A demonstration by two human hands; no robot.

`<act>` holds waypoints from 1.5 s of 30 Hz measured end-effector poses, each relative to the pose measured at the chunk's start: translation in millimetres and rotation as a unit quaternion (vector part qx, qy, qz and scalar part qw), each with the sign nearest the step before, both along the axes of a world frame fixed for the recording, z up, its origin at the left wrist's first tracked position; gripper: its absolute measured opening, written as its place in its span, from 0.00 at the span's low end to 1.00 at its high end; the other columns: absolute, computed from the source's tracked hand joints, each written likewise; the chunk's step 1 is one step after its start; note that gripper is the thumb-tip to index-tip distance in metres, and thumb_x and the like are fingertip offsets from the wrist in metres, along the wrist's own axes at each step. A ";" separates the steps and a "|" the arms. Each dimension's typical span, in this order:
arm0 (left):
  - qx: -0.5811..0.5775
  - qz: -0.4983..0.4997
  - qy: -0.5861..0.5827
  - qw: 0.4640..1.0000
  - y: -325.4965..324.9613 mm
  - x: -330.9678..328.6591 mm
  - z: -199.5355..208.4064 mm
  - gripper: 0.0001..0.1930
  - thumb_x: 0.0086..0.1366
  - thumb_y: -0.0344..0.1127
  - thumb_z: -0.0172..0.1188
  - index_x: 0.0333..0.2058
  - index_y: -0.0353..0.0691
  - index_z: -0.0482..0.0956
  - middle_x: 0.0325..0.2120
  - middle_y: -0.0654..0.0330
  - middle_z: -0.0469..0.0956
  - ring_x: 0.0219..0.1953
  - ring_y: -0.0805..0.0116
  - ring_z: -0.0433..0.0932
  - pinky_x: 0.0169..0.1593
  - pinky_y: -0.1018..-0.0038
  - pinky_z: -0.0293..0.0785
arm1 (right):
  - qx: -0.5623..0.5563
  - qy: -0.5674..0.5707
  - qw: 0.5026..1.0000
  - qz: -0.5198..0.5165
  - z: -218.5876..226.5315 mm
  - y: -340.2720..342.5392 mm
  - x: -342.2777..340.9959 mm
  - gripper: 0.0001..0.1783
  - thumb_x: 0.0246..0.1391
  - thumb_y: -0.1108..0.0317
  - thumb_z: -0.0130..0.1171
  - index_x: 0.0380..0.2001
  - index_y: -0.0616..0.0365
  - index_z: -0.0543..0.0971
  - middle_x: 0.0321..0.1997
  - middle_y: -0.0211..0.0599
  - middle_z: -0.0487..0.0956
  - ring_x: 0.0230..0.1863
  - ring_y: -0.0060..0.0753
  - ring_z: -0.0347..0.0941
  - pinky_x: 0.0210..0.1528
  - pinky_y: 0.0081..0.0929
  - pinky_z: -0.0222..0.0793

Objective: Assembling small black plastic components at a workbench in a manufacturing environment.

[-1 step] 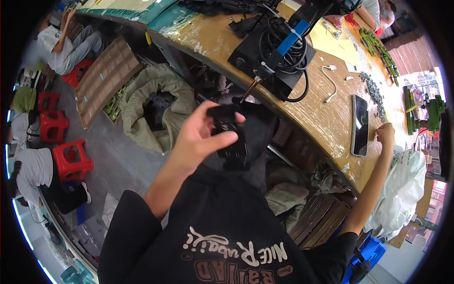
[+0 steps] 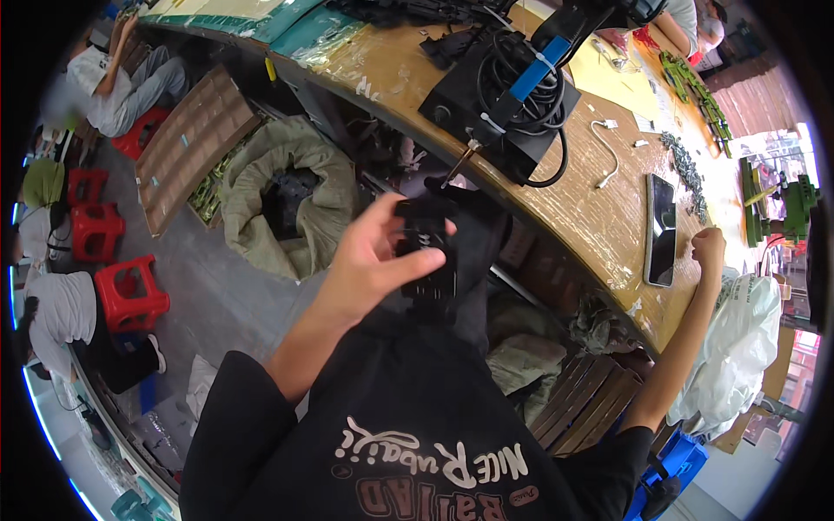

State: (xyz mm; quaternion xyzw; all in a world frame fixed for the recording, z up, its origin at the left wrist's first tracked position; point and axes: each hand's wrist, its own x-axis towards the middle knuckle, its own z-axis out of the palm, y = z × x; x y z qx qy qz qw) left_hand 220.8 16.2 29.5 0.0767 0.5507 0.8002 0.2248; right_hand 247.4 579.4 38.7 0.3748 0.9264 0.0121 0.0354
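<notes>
My left hand [image 2: 360, 269] is wrapped round a black plastic part [image 2: 429, 252] with slots, its thumb across the near face. The part is held over my lap, just below the thin metal tip [image 2: 460, 165] of a tool at the bench edge. Whether the tip touches the part I cannot tell. My right hand [image 2: 710, 250] rests on the bench at the right with its fingers curled in. What its fingers hold, if anything, is hidden. Beside it lies a smartphone [image 2: 662, 230], and a strip of small dark pieces [image 2: 686, 174] is spread beyond.
A black box with coiled cable [image 2: 512, 95] stands on the wooden bench [image 2: 599, 217]. A white cable [image 2: 608, 152] and green parts [image 2: 695, 95] lie farther over. An open sack [image 2: 248, 204] and red stools [image 2: 130, 291] are on the floor at left, where other people sit.
The black part has turned a little in my left hand and its lower end sits more upright. The left hand has shifted slightly; my right hand has stayed put.
</notes>
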 end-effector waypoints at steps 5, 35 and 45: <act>-0.068 -0.062 0.012 0.996 18.1 26.3 -8.9 0.17 0.50 0.29 0.61 0.39 0.34 0.68 0.29 0.63 0.73 0.31 0.81 0.71 0.34 0.83 0.68 | -0.181 0.417 0.885 0.098 44.2 -157.3 29.5 0.07 0.43 0.76 0.54 0.29 0.68 0.74 0.25 0.38 0.75 0.26 0.23 0.72 0.30 0.16 0.67; -0.223 -0.191 0.278 0.915 61.7 49.1 -11.3 0.14 0.47 0.25 0.59 0.35 0.34 0.72 0.27 0.57 0.72 0.26 0.60 0.73 0.28 0.74 0.70 | -0.665 0.421 0.606 0.112 -30.9 -349.1 93.8 0.10 0.36 0.86 0.56 0.27 0.66 0.73 0.35 0.43 0.71 0.36 0.31 0.69 0.39 0.23 0.66; -0.241 -0.217 0.376 0.868 61.1 43.3 -17.4 0.17 0.44 0.25 0.60 0.36 0.34 0.72 0.26 0.59 0.71 0.21 0.63 0.72 0.23 0.76 0.68 | -0.661 0.466 0.584 0.061 -35.7 -360.0 102.6 0.11 0.37 0.88 0.54 0.27 0.66 0.71 0.35 0.42 0.71 0.38 0.36 0.71 0.42 0.28 0.67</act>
